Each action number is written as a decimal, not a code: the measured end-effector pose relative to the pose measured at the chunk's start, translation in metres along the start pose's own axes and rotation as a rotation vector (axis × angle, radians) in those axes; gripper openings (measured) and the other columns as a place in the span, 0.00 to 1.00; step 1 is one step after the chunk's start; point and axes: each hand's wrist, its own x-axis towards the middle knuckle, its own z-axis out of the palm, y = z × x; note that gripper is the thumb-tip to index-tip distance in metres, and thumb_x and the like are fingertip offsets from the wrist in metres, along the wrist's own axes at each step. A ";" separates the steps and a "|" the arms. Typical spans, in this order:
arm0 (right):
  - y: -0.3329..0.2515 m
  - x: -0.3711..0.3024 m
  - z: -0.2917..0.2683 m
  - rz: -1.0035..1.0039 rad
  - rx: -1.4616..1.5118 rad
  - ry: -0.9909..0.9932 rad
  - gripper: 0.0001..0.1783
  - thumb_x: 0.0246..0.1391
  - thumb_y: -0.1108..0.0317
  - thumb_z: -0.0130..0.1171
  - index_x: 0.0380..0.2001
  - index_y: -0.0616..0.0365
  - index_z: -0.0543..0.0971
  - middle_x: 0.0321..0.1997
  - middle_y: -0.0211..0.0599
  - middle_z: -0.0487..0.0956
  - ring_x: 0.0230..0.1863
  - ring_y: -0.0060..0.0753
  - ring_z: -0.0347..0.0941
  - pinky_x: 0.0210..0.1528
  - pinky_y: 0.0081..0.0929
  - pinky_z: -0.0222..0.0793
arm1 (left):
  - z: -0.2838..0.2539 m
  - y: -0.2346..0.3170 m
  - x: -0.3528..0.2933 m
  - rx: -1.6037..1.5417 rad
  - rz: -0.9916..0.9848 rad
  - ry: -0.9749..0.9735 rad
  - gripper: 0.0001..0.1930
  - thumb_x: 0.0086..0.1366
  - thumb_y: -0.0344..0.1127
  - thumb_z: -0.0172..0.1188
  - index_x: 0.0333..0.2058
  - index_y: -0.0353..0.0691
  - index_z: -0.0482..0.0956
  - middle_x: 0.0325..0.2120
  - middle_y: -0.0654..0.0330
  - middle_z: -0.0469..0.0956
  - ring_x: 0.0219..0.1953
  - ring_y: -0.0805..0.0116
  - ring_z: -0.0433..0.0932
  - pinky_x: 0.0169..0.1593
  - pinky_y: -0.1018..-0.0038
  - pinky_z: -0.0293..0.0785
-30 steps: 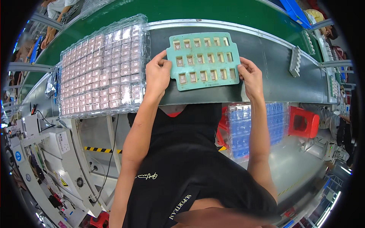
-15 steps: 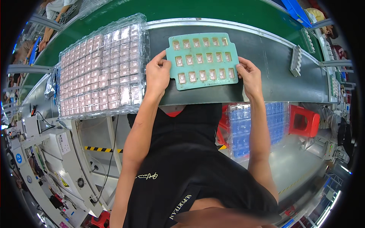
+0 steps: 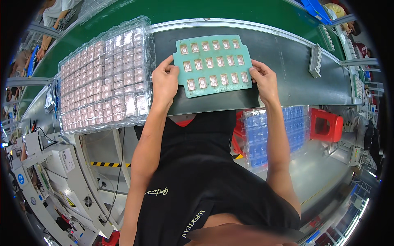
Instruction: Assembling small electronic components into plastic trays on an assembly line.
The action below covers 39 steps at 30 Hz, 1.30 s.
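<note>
Light reads bright and even from overhead on my feed, cool white, no dim patches at center. Clear plastic tray stack (image 3: 104, 78) in the upper left throws speckled glare off its cells. Green tray (image 3: 212, 65) is matte, crisp, pockets sharp. Dark bench top (image 3: 295, 78) shows only a soft sheen; shadows under the hands are faint and short. Strong fisheye bending: metal bench rail (image 3: 246, 25) bows, floor at lower right curves. Black vignette rings all corners. Edges go soft and smeared; center holds focus, no motion blur.
</note>
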 end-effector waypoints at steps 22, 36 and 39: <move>-0.005 0.004 0.001 0.038 -0.178 -0.078 0.20 0.59 0.68 0.56 0.51 0.71 0.76 0.32 0.32 0.80 0.30 0.18 0.71 0.32 0.19 0.67 | 0.003 -0.009 0.006 0.332 0.050 0.012 0.20 0.62 0.37 0.52 0.46 0.28 0.79 0.30 0.45 0.82 0.37 0.51 0.83 0.45 0.61 0.75; 0.009 -0.017 -0.022 0.186 0.328 -0.235 0.22 0.68 0.60 0.50 0.55 0.68 0.72 0.55 0.44 0.76 0.53 0.32 0.75 0.55 0.30 0.71 | 0.005 -0.001 -0.007 0.134 0.040 0.059 0.15 0.60 0.34 0.54 0.39 0.26 0.79 0.32 0.42 0.82 0.37 0.53 0.82 0.43 0.65 0.75; 0.004 -0.034 -0.011 0.237 0.534 -0.236 0.25 0.68 0.60 0.47 0.60 0.68 0.67 0.58 0.47 0.74 0.57 0.38 0.74 0.57 0.40 0.73 | 0.004 -0.004 -0.009 0.066 -0.048 -0.022 0.16 0.60 0.37 0.53 0.41 0.30 0.79 0.40 0.40 0.80 0.47 0.40 0.77 0.52 0.54 0.71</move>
